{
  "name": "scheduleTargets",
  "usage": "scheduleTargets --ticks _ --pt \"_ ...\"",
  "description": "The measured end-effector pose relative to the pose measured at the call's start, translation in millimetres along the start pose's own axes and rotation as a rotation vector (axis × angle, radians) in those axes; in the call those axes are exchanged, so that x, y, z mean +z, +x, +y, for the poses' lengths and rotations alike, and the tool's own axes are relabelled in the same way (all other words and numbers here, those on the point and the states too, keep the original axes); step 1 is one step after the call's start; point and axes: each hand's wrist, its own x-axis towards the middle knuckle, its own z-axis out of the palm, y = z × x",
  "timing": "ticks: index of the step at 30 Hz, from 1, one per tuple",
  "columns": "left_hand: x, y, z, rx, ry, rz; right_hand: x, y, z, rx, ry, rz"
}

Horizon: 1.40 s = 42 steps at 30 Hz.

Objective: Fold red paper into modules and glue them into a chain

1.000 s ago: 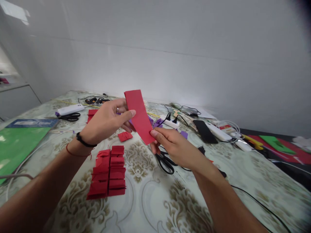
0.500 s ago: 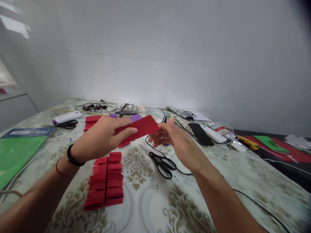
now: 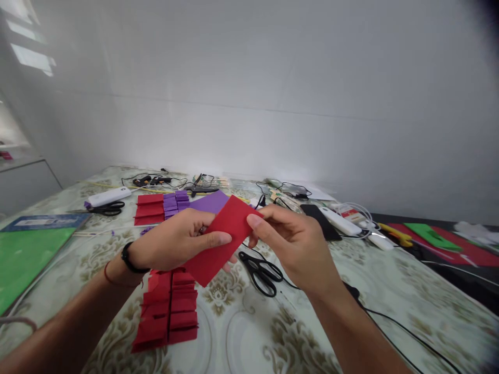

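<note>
A red paper strip (image 3: pixel 223 240) is held in the air between both hands, tilted with its lower end toward me. My left hand (image 3: pixel 177 244) pinches its middle with thumb on top. My right hand (image 3: pixel 292 243) pinches its upper right corner. Below the hands, a stack of folded red paper pieces (image 3: pixel 167 309) lies in two rows on the patterned tablecloth (image 3: pixel 249 332). Black scissors (image 3: pixel 262 270) lie just right of the strip, on the cloth.
Farther back lie red (image 3: pixel 148 208) and purple paper pieces (image 3: pixel 175 201), a purple sheet (image 3: pixel 210 201), a second pair of scissors (image 3: pixel 106 209), a white power bank (image 3: pixel 108 196), cables, a phone (image 3: pixel 319 214) and a power strip (image 3: pixel 341 222). Green sheets (image 3: pixel 27 254) lie at left.
The strip swung from upright to level and now tilts down toward me. My right hand let go of it, then took hold of its upper corner. The view shifted down.
</note>
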Motion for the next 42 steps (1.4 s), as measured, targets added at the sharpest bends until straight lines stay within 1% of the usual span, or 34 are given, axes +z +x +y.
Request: scheduleTargets --ticks 3,5,7,10,12,14,18,21,25,28,30,34,36,38,41,42 --pt "4.6 0.2 1.8 0.031 0.092 0.064 3.6 0.2 1.6 0.000 0.037 0.007" --pt "7.7 0.5 2.7 0.033 0.081 0.095 6.2 0.6 2.7 0.006 0.033 0.025" --pt "9.8 1.3 2.0 0.023 0.040 0.098 8.0 0.7 2.9 0.002 0.007 0.053" --pt "12.1 3.4 -2.0 -0.009 -0.022 0.030 8.7 -0.1 1.3 -0.020 -0.017 0.072" --pt "14.3 5.0 -5.5 -0.025 -0.082 -0.037 8.1 -0.8 0.0 -0.032 -0.015 0.069" --pt "17.5 6.9 -8.9 -0.034 -0.136 -0.075 7.2 -1.0 -0.2 -0.029 -0.017 0.061" --pt "23.2 13.0 -13.8 -0.066 -0.209 -0.082 4.5 1.5 4.4 -0.007 -0.078 0.056" --pt "23.4 20.0 -14.8 -0.072 -0.183 -0.071 1.6 4.4 8.7 0.008 -0.106 0.061" --pt "17.6 27.2 -14.8 -0.053 -0.091 -0.072 -0.1 7.6 9.6 0.007 -0.094 0.077" --pt "10.0 29.0 -16.1 -0.023 -0.019 -0.094 2.8 10.0 8.3 -0.014 -0.100 0.082" --pt "4.5 29.7 -16.8 0.013 0.070 -0.088 6.2 11.9 8.8 -0.020 -0.100 0.077" --pt "-5.2 32.0 -15.5 0.124 0.341 -0.008 12.5 16.3 15.3 0.001 -0.147 0.087" --pt "-9.2 33.5 -15.3 0.151 0.444 0.028 14.8 18.5 20.6 0.028 -0.165 0.082" --pt "-13.2 35.5 -17.7 0.147 0.496 0.033 17.3 20.3 26.3 0.058 -0.164 0.072" --pt "-21.6 40.2 -28.0 0.094 0.487 0.009 21.1 22.0 35.1 0.103 -0.138 0.049" --pt "-25.9 42.2 -33.2 0.064 0.459 -0.033 22.2 22.4 38.0 0.115 -0.127 0.042"
